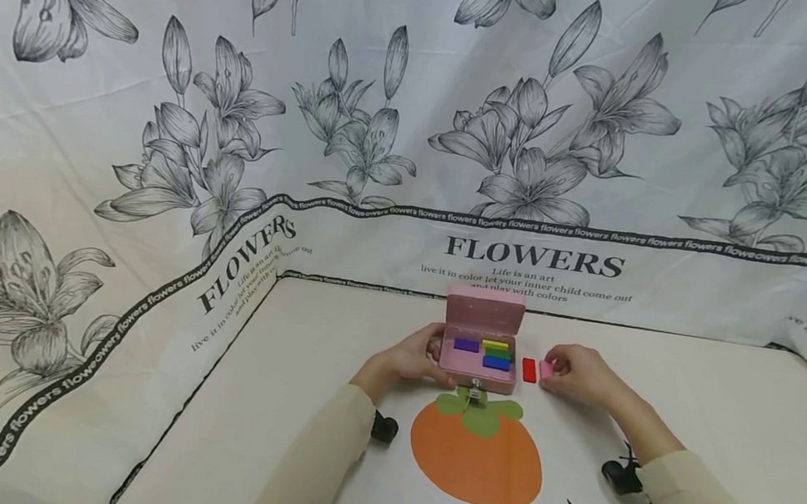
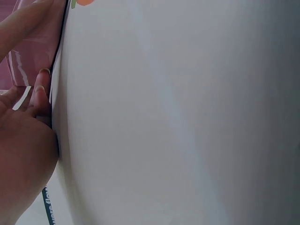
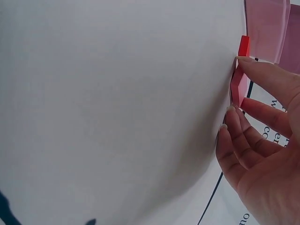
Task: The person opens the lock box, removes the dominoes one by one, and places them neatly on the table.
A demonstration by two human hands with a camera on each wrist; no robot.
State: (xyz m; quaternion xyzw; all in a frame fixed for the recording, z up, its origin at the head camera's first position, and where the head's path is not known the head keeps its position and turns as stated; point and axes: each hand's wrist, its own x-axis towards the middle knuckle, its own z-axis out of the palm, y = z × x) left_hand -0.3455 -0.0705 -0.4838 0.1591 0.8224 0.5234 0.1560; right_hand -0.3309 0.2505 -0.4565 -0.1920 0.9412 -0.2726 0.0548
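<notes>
I see the right hand (image 1: pixel 585 375) pinching the pink block (image 1: pixel 547 370), the red block (image 1: pixel 528 370) lying between it and the pink box (image 1: pixel 496 384) (which the left hand (image 1: pixel 409 356) grips).

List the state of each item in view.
Pink box: open
Lid: raised
Latch: undone
Purple block: in box
Yellow block: in box
Green block: in box
Blue block: in box
Red block: on table, beside box
Pink block: pinched by right hand
Left hand: grips box
</notes>
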